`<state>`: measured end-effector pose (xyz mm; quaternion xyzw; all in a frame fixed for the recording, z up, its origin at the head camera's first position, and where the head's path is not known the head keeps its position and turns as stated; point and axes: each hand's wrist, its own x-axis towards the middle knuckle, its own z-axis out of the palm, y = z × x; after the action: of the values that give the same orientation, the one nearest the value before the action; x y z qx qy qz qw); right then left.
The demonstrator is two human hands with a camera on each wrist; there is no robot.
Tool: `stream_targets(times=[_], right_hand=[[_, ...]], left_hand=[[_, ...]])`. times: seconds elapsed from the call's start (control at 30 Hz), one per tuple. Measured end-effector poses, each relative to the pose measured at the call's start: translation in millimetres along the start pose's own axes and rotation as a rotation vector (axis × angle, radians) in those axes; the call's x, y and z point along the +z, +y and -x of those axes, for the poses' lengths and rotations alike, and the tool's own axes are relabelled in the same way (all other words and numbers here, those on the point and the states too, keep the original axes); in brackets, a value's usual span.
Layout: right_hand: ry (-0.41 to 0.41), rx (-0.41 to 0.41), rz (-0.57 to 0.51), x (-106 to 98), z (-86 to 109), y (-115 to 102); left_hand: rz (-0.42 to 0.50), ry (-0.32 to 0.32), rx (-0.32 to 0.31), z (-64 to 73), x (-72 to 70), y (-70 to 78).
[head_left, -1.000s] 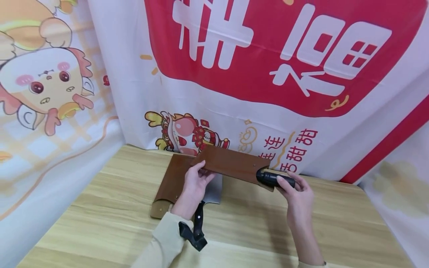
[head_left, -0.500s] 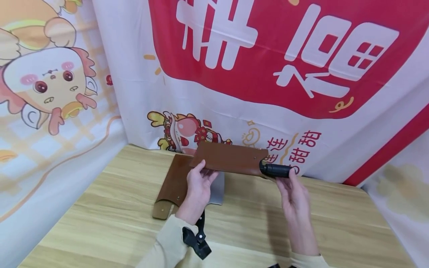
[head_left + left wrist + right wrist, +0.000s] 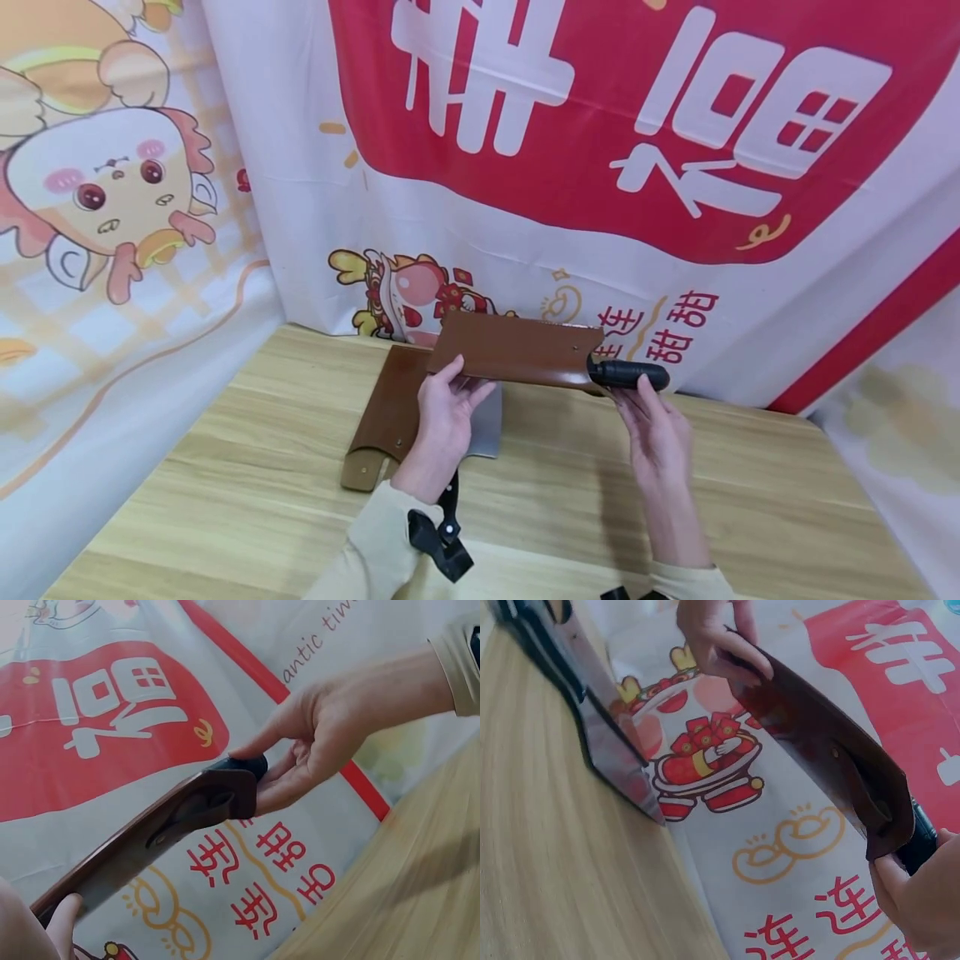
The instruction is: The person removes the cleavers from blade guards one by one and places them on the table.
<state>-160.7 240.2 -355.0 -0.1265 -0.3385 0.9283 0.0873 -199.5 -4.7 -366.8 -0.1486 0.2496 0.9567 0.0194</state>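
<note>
A brown leather knife sheath (image 3: 517, 346) is held above the table, with a black knife handle (image 3: 633, 375) sticking out of its right end. The blade is hidden inside. My left hand (image 3: 448, 417) pinches the sheath's left end, thumb in front and fingers behind. With my right hand (image 3: 660, 433) I hold the handle end, thumb on the handle and fingers underneath. A loose flap with a snap (image 3: 159, 838) shows on the sheath's underside in the left wrist view. Below, a cleaver (image 3: 487, 421) lies on the table, partly covered by my left hand.
A second brown sheath (image 3: 386, 392) lies beside the cleaver, its flap (image 3: 365, 469) toward me. The wooden table (image 3: 720, 492) meets a printed cloth backdrop (image 3: 525, 196) close behind the held sheath. Another cloth (image 3: 120, 233) hangs on the left.
My right hand has shifted its hold, from gripping round the handle to supporting it from below. The handle end has risen, so the sheath lies more level. The left hand keeps its pinch.
</note>
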Motion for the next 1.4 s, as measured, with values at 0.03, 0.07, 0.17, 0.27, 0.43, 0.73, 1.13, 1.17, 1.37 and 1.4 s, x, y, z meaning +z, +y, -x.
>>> stream_targets(times=[0.03, 0.07, 0.17, 0.27, 0.43, 0.73, 1.13, 1.17, 1.37, 1.4], right_hand=[[0.001, 0.011, -0.029, -0.4, -0.1, -1.5], [-0.007, 0.032, -0.057, -0.9, -0.4, -3.2], [-0.070, 0.098, -0.142, -3.2, -0.8, -7.2], [-0.137, 0.150, -0.171, -5.3, -1.4, -7.0], [-0.151, 0.189, -0.156, -6.1, -3.9, -0.1], [-0.120, 0.218, -0.236, -2.6, -3.2, 4.5], [-0.096, 0.204, -0.234, -0.7, -1.1, -3.3], [-0.099, 0.201, -0.235, -1.3, -1.8, -4.4], [-0.086, 0.205, -0.254, -5.1, -3.3, -12.3], [-0.082, 0.208, -0.260, -5.5, -3.3, -13.1]], left_hand=[[-0.013, -0.005, 0.004, 0.0, -0.2, -0.3], [-0.024, -0.010, 0.012, 0.0, -0.2, -0.5], [-0.041, -0.023, 0.032, -0.7, -0.3, -0.4], [-0.045, -0.018, 0.045, -1.9, -0.5, -0.5], [-0.057, 0.008, 0.053, -3.1, -1.8, -3.6], [-0.047, -0.004, 0.006, -3.3, -3.5, 1.0], [-0.075, 0.003, -0.010, -5.0, -5.4, 11.8], [-0.069, 0.000, -0.013, -4.7, -5.4, 12.3], [-0.027, -0.015, -0.048, -2.5, -4.0, 12.9], [-0.026, -0.019, -0.050, -2.4, -4.0, 12.9]])
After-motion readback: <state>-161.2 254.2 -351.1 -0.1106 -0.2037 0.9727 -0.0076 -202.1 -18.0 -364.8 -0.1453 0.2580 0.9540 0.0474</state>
